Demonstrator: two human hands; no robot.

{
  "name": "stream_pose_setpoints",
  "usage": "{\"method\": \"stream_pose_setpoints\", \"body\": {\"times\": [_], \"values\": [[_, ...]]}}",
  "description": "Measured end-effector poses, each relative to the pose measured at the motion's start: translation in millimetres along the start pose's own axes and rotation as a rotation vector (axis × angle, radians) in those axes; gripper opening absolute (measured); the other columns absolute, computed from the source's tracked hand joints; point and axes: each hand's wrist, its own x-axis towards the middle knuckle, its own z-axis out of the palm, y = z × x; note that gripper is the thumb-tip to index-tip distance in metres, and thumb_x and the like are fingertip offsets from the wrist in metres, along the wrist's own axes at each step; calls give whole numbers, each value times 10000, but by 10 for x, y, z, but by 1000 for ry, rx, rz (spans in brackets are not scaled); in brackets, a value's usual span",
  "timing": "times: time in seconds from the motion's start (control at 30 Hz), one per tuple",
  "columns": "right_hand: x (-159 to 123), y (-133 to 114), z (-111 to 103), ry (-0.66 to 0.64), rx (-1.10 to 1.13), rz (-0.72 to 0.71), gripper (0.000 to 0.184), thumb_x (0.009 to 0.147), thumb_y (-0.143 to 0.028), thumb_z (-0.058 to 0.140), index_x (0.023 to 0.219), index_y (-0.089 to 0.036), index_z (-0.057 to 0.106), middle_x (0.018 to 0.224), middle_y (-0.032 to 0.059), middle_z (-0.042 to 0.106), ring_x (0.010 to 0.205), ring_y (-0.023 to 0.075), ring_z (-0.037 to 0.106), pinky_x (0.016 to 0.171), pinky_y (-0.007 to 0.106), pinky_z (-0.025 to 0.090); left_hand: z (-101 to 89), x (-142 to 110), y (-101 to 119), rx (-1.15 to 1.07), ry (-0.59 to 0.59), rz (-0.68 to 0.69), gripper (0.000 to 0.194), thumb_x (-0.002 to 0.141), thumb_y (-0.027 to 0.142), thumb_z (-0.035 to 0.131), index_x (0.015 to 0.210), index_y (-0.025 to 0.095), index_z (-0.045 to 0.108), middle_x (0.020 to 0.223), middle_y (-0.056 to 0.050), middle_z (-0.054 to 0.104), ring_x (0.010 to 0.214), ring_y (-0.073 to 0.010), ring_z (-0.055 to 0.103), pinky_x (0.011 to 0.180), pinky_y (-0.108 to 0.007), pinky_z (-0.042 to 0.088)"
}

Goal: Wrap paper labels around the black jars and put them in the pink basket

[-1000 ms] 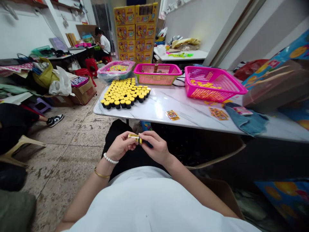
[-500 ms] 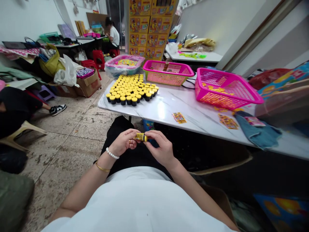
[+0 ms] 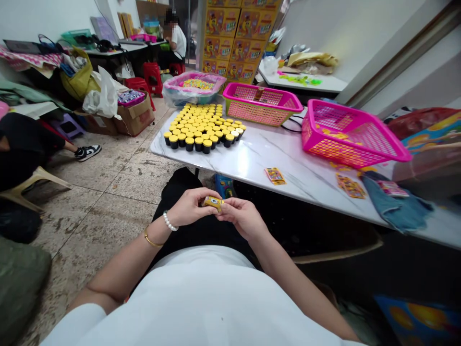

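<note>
Over my lap, my left hand (image 3: 189, 207) and my right hand (image 3: 242, 216) together pinch a small yellow labelled container (image 3: 212, 202) between their fingertips. A pearl bracelet and a gold bangle circle my left wrist. On the marble table (image 3: 252, 154) in front stands a dense block of several black containers with yellow caps (image 3: 205, 126). A small printed sticker (image 3: 275, 175) lies on the table near its front edge, and more stickers (image 3: 350, 186) lie to the right.
Two pink baskets (image 3: 261, 102) (image 3: 351, 134) and a bag-lined tray (image 3: 193, 89) sit on the table, with folded denim (image 3: 396, 204) at right. Yellow cartons (image 3: 234, 38) are stacked behind. A seated person's leg (image 3: 32, 144) and another person (image 3: 176, 41) are at left and back.
The view has shifted, so the table and hands sit further right and closer. My fingers have turned the small yellow container between them; both hands remain on it.
</note>
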Motion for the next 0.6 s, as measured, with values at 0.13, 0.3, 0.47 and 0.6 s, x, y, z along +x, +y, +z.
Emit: {"method": "stream_pose_setpoints", "body": {"times": [0.13,0.3,0.47,0.6], "values": [[57,41,-13,-63,58,137,372,571,-402,918,718,-111,738,668,60,736,572,122,684,578,218,589,-33,0,-22,222,-21,136,228,779,232,747,992,152,749,921,-77,725,832,-173,650,783,-285,482],[76,209,66,86,-168,-248,308,661,-360,880,837,-177,705,732,19,727,651,141,692,658,265,601,-67,13,-187,-100,25,-175,437,815,463,710,1117,148,683,848,-59,703,665,-135,631,614,-249,474],[52,201,-5,-102,-426,-512,424,763,-298,810,1174,-269,711,1015,38,696,858,172,704,790,326,622,-46,-11,-280,-506,23,-389,542,758,645,699,892,123,644,585,10,591,444,-75,500,421,-189,363],[35,160,-23,-216,-381,-530,280,799,-271,785,1079,-283,779,979,43,683,791,153,693,707,306,636,-4,-36,-232,-566,25,-429,584,708,703,708,745,130,603,484,34,519,382,-54,420,352,-170,272]]}}
